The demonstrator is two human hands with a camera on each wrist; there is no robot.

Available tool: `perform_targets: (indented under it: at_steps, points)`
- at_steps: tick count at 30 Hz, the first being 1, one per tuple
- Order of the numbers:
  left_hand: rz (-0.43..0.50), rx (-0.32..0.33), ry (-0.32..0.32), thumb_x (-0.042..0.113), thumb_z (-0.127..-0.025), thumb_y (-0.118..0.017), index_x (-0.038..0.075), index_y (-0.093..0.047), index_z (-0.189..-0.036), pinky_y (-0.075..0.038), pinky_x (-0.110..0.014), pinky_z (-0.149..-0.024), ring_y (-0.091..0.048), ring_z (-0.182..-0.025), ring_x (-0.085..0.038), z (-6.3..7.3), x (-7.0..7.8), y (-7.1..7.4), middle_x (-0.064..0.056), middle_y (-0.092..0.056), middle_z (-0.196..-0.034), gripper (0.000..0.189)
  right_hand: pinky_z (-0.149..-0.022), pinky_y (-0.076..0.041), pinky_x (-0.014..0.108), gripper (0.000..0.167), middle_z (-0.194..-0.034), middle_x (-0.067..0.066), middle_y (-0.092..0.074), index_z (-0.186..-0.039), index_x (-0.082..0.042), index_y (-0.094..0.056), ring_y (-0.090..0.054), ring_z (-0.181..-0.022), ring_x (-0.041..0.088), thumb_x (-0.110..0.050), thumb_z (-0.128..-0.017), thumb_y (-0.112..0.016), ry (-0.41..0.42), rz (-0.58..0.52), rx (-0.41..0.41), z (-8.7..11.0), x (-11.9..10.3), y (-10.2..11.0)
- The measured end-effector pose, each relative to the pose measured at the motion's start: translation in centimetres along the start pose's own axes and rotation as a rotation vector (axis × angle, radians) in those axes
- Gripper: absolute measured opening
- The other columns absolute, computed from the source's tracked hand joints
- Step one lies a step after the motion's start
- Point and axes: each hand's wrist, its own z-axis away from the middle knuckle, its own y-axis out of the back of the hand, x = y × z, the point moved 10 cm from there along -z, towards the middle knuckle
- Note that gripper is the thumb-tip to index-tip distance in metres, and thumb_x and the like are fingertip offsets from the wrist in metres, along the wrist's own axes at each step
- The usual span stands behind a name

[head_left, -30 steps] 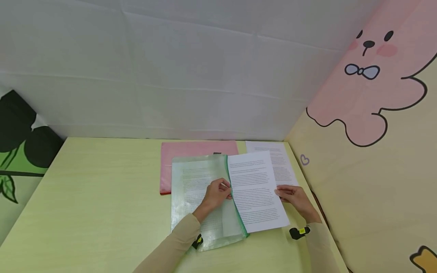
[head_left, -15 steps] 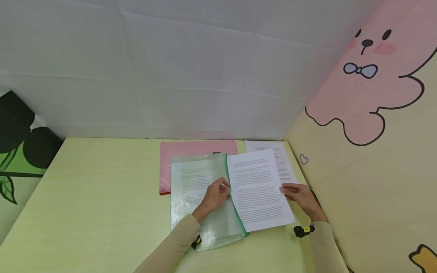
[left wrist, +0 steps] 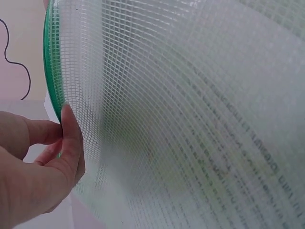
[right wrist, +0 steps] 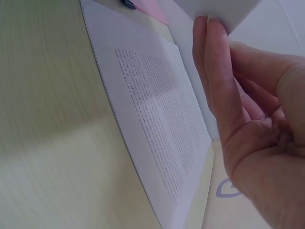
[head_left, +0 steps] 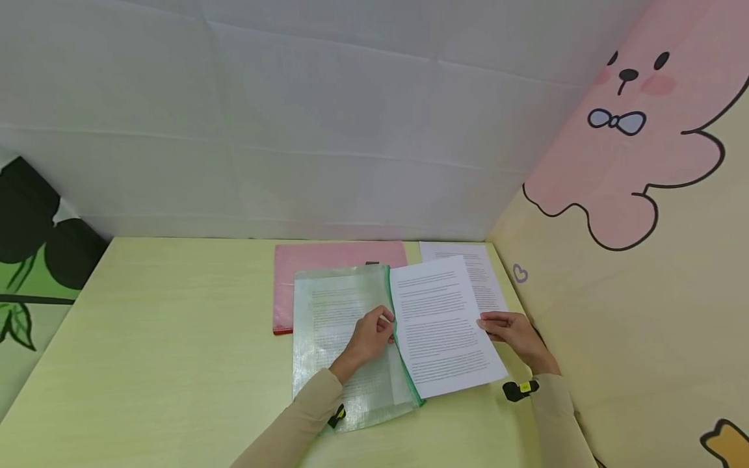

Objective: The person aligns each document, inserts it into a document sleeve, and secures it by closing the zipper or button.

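A translucent mesh document pouch (head_left: pixel 339 364) with a green-trimmed edge is tilted up in the middle of the head view. Printed text shows through its mesh. My left hand (head_left: pixel 369 335) pinches the green edge (left wrist: pixel 47 57) between thumb and fingers. From that side of the pouch a white printed sheet (head_left: pixel 439 325) sticks out to the right, its left part hidden by the pouch. My right hand (head_left: pixel 515 333) pinches the right edge of this sheet; in the right wrist view only a corner of the held paper (right wrist: pixel 219 12) shows above the fingertips.
Behind the pouch lies a pink pouch (head_left: pixel 283 286), partly covered. Another printed sheet (head_left: pixel 488 276) lies flat at the table's back right, beside the side wall (head_left: pixel 614 325). The pale yellow table (head_left: pixel 175 338) extends left of the pouch, up to the white back wall (head_left: pixel 292 182).
My right hand has moved slightly right, drawing the sheet a little farther out of the pouch. The left hand has stayed on the green edge.
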Motion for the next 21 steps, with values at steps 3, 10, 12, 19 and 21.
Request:
perform_targets:
  at_steps: [3, 10, 12, 19, 21]
  points:
    - [-0.010, 0.000, 0.004, -0.003, -0.095, -0.051, 0.001, -0.062, -0.106, -0.056, -0.027, -0.063, -0.069, -0.069, -0.015, -0.03, -0.03, -0.09, -0.006, -0.066, -0.086, 0.016, -0.083, -0.059, 0.025, 0.051, -0.118, 0.009, -0.072, -0.135, 0.017, -0.055, -0.071, -0.095, 0.005, -0.015, -0.098, -0.072, -0.009, -0.002, 0.003, -0.04, 0.10, -0.10]
    - [-0.010, 0.008, -0.003, -0.002, -0.096, -0.052, 0.001, -0.062, -0.107, -0.056, -0.027, -0.063, -0.069, -0.070, -0.016, -0.01, 0.15, -0.02, -0.007, -0.066, -0.086, 0.015, -0.083, -0.059, 0.025, 0.052, -0.118, 0.011, -0.073, -0.133, 0.016, -0.057, -0.071, -0.094, 0.006, -0.017, -0.097, -0.073, -0.006, 0.010, 0.003, -0.30, 0.24, -0.16]
    - [-0.006, 0.010, -0.003, -0.002, -0.097, -0.052, 0.000, -0.062, -0.107, -0.056, -0.027, -0.062, -0.070, -0.070, -0.016, 0.02, 0.21, 0.04, -0.007, -0.066, -0.086, 0.015, -0.082, -0.059, 0.025, 0.052, -0.118, 0.010, -0.073, -0.133, 0.016, -0.057, -0.071, -0.094, 0.006, -0.017, -0.097, -0.073, -0.008, 0.014, 0.004, -0.34, 0.23, -0.13]
    - [-0.020, 0.007, -0.008, -0.003, -0.099, -0.052, 0.001, -0.062, -0.108, -0.056, -0.028, -0.063, -0.070, -0.070, -0.017, -0.06, 0.14, 0.02, -0.008, -0.066, -0.087, 0.014, -0.083, -0.059, 0.026, 0.053, -0.119, 0.010, -0.072, -0.134, 0.013, -0.059, -0.071, -0.095, 0.010, -0.021, -0.096, -0.075, -0.022, 0.040, 0.008, -0.50, 0.26, -0.19]
    - [-0.024, -0.001, -0.020, -0.002, -0.100, -0.052, 0.001, -0.061, -0.108, -0.056, -0.029, -0.063, -0.069, -0.070, -0.018, -0.11, 0.18, -0.14, -0.009, -0.067, -0.087, 0.013, -0.082, -0.059, 0.025, 0.052, -0.118, 0.011, -0.073, -0.133, 0.013, -0.059, -0.072, -0.094, 0.010, -0.020, -0.096, -0.075, -0.020, 0.036, 0.005, -0.67, 0.34, -0.32]
